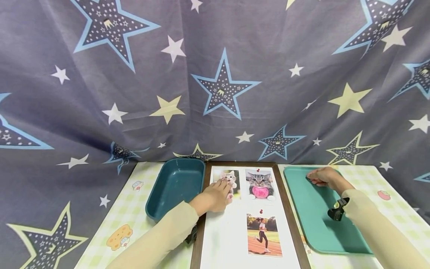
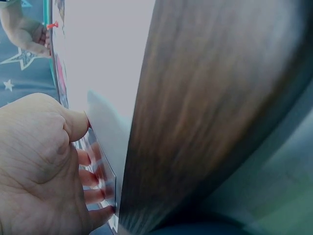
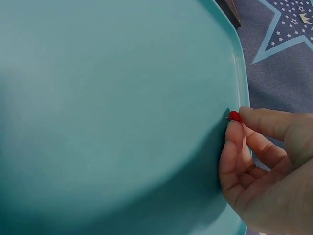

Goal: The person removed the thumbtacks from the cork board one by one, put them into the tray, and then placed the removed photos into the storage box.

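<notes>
We face a star-print curtain behind a checked table. From the left: a dark bin, our left hand pressing flat on the kitten photo, then our right hand pinching a red pushpin at the teal tray's far edge.

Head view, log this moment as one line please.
left hand presses kitten photo on board | right hand pinches red pushpin at teal tray
</notes>
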`<action>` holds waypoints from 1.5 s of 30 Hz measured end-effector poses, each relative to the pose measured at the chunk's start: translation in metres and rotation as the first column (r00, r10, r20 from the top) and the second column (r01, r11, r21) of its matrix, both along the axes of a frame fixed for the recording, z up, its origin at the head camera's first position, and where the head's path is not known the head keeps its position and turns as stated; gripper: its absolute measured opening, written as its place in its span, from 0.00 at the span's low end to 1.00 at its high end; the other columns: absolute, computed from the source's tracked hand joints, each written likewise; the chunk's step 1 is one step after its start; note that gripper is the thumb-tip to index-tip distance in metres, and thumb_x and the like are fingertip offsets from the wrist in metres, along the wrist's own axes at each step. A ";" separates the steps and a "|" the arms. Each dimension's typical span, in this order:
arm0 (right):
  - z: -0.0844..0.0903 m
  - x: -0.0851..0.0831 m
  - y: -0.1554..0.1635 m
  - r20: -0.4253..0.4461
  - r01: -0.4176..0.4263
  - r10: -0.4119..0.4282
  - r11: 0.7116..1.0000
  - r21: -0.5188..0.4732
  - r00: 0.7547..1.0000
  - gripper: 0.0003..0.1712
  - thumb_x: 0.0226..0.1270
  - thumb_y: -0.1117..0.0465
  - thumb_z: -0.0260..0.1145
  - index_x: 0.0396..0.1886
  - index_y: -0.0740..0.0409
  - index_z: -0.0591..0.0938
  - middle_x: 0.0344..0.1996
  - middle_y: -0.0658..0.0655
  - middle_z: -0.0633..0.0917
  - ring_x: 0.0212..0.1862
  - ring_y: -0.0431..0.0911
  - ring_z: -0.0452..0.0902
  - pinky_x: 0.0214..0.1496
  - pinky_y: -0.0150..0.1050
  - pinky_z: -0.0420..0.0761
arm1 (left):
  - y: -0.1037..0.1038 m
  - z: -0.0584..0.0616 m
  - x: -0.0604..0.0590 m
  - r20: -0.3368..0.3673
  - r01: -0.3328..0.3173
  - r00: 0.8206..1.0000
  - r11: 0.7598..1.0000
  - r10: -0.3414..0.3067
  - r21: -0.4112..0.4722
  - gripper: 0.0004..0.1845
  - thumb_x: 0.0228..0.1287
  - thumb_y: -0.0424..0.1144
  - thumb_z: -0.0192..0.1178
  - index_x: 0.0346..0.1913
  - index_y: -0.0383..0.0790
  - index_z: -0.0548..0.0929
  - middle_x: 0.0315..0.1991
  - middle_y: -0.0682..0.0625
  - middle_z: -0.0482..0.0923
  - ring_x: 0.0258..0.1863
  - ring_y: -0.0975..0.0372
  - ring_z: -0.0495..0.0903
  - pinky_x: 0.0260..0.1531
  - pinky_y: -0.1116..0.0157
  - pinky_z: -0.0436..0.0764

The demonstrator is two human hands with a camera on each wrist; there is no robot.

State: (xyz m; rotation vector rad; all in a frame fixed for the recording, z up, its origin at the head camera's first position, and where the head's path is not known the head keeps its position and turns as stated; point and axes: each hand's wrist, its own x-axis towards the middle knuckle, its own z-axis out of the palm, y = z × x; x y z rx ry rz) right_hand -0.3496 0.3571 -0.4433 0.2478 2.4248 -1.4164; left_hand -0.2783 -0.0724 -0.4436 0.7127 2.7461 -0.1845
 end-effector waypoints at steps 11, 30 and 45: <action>0.003 -0.003 -0.002 0.007 0.012 -0.012 1.000 0.007 1.000 0.07 0.72 0.63 0.65 0.36 0.57 0.88 0.20 0.43 0.83 0.26 0.35 0.79 0.33 0.32 0.82 | 0.000 -0.001 -0.002 0.000 0.003 1.000 1.000 -0.003 -0.010 0.35 0.83 0.55 0.38 0.82 0.41 0.49 0.84 0.44 0.45 0.83 0.52 0.45 0.81 0.56 0.53; 0.012 -0.003 0.003 0.005 -0.054 0.054 0.998 0.042 0.999 0.11 0.74 0.61 0.64 0.45 0.63 0.86 0.25 0.43 0.84 0.31 0.36 0.80 0.37 0.33 0.83 | 0.002 0.000 -0.005 0.013 -0.015 1.000 1.000 0.015 0.017 0.36 0.82 0.56 0.38 0.83 0.43 0.48 0.84 0.44 0.43 0.84 0.52 0.43 0.82 0.55 0.51; 0.000 -0.001 0.001 0.010 -0.042 0.041 0.998 0.041 0.999 0.15 0.75 0.61 0.63 0.50 0.67 0.85 0.25 0.42 0.84 0.29 0.35 0.79 0.36 0.31 0.83 | 0.001 -0.004 -0.004 0.033 -0.013 0.999 1.000 0.013 0.000 0.35 0.82 0.56 0.38 0.83 0.42 0.49 0.84 0.44 0.43 0.83 0.52 0.44 0.81 0.55 0.52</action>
